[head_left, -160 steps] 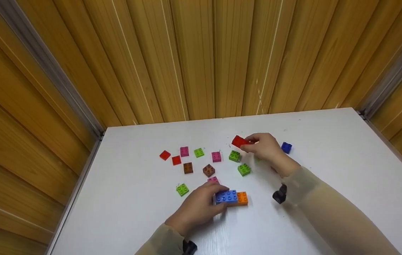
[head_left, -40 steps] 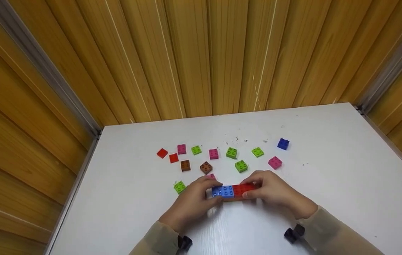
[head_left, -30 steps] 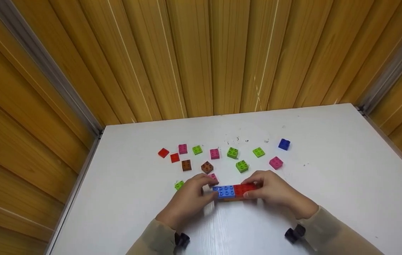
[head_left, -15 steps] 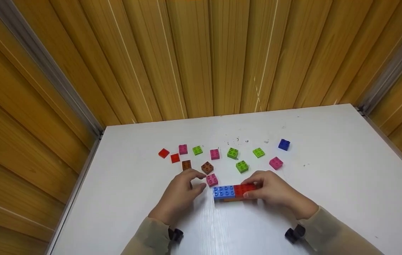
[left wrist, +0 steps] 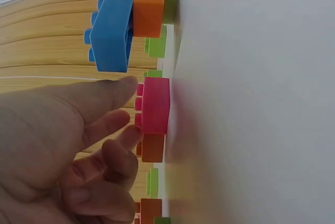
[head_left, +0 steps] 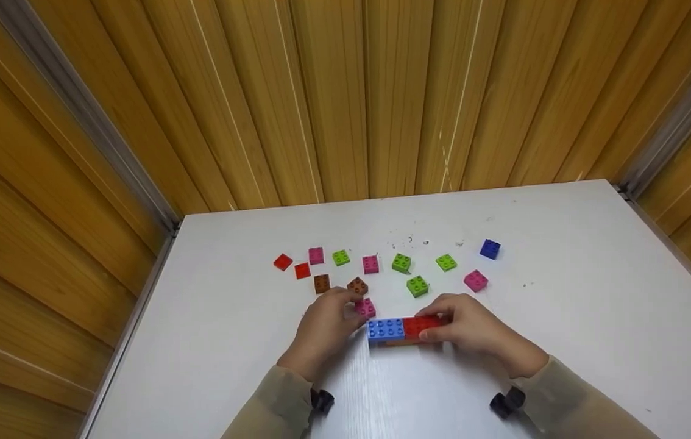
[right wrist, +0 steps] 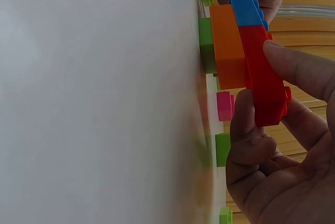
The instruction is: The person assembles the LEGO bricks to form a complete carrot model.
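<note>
Sitting between the two hands, a block stack [head_left: 403, 330]: blue brick [head_left: 386, 330] and red brick [head_left: 418, 327] end to end atop an orange brick [right wrist: 227, 48]. Right hand [head_left: 467, 323] at the stack's 3 o'clock, pinching the red brick. Pink brick [head_left: 367, 307] on the table [head_left: 565, 244] at 10 o'clock. Left hand [head_left: 327, 329] at 9, thumb and fingers at the pink brick; can't tell if it grips yet

My read: picking up the next piece, right hand steadying the build. Next move probably calls for a side pinch on pink and a straight lift, clear of blue's overhang

Head view only: brown bricks [head_left: 322, 283] at 10, dark blue brick [head_left: 490, 249] between 1 and 2. Wrist views only: green brick [right wrist: 207, 46] under orange; left wrist shows blue jutting past orange
</note>
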Available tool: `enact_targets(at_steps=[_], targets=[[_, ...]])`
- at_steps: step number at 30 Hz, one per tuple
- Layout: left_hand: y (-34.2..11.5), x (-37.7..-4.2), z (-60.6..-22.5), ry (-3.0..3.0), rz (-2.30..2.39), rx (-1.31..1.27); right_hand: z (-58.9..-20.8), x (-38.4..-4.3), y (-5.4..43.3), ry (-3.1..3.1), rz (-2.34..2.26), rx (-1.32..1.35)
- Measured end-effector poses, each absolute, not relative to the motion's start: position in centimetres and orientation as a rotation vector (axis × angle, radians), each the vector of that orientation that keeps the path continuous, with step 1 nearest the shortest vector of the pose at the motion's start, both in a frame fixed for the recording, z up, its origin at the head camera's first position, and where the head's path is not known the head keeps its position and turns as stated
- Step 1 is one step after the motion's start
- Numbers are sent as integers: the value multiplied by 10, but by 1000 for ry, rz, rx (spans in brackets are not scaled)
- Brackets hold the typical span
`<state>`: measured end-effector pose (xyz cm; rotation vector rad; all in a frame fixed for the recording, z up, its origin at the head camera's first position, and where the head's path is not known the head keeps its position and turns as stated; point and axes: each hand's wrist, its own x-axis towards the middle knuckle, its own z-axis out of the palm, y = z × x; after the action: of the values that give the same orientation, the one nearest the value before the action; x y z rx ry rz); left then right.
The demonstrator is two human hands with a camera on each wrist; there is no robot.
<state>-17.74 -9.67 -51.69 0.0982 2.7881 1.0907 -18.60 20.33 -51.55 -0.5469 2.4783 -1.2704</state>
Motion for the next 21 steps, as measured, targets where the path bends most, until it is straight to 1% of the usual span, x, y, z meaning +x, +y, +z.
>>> enact_targets(at_steps=[6,13,18,21], targets=[[-95,-178,-517,2798,1087,57,-516,-186,204,2475,-1273,-555],[-98,-176,-516,2761,1202,-5,-514,-186,204,2476,-1278,-556],[-104,-175,-514,2750,1310,-25,-514,-186,203,2463,-1285,-512],[-109,-174,-514,2728,1377,10,-514,-185,203,2441,-1304,-451]])
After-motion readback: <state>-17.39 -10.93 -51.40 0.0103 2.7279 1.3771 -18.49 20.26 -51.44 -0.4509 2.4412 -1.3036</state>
